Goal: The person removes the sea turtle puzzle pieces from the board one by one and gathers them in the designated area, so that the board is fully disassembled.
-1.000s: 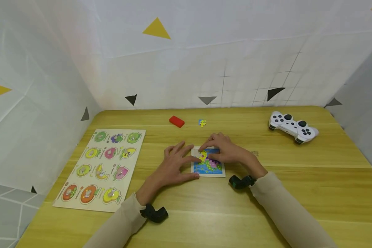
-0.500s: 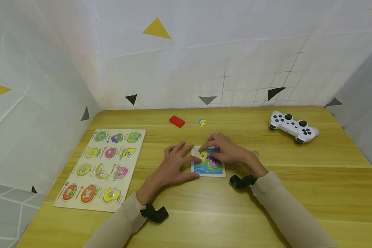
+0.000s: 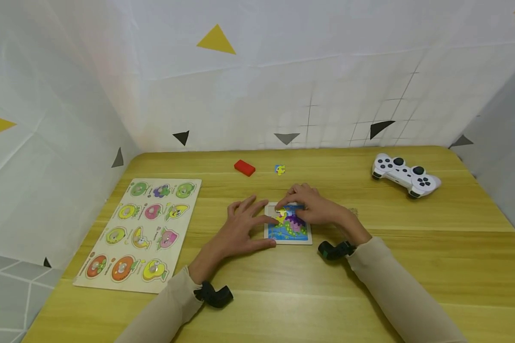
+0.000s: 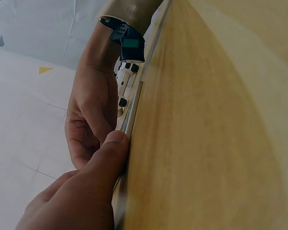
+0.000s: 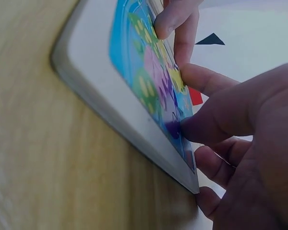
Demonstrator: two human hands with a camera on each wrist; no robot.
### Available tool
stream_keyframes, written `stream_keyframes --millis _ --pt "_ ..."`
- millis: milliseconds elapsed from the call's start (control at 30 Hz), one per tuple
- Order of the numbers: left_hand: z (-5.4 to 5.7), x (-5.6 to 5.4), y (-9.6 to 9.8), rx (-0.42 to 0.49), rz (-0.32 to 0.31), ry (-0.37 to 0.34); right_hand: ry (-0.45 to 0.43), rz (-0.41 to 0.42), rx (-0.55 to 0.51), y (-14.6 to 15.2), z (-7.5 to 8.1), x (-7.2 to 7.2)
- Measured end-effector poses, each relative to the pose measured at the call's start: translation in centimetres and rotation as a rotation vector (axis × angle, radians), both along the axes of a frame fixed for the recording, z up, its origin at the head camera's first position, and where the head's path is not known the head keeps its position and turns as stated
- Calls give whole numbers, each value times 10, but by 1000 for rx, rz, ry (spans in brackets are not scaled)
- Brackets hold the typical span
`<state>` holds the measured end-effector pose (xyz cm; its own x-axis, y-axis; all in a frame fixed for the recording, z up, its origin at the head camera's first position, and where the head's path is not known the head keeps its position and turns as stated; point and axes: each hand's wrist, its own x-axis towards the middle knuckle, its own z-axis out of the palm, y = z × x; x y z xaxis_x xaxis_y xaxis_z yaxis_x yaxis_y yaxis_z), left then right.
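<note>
A small framed jigsaw puzzle (image 3: 288, 241) with a colourful picture lies on the table between the hands. My left hand (image 3: 239, 231) has its fingers spread; the index finger touches the puzzle's left part and the thumb lies at the front left corner of the frame. The right hand (image 3: 311, 206) reaches over the puzzle's back right, index finger and thumb apart, both pressing on pieces. In the right wrist view the thumb (image 5: 216, 120) rests on a purple part. A bare patch shows at the back left of the frame. One loose puzzle piece (image 3: 280, 169) lies behind the frame.
A fruit peg board (image 3: 176, 238) lies at the left. At the back sits a red block (image 3: 244, 167), and a white game controller (image 3: 405, 175) lies at the back right. A white fabric wall (image 3: 249, 105) stands behind the wooden table (image 3: 283, 295).
My right thumb has slid slightly back and to the right across the puzzle, uncovering more of the purple part. The yellow part near the right index finger looks shifted. The left hand stays put.
</note>
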<state>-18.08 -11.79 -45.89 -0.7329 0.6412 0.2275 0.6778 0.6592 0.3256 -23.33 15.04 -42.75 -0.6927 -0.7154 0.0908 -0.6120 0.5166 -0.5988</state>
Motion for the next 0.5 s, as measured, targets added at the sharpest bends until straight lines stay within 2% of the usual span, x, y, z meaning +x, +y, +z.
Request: stream_keyframes --millis 300,500 --pt "0 1 0 -2 -2 -1 -23 -4 2 -1 1 0" --pt "1 1 0 3 -7 -11 -5 14 2 0 -1 -2"
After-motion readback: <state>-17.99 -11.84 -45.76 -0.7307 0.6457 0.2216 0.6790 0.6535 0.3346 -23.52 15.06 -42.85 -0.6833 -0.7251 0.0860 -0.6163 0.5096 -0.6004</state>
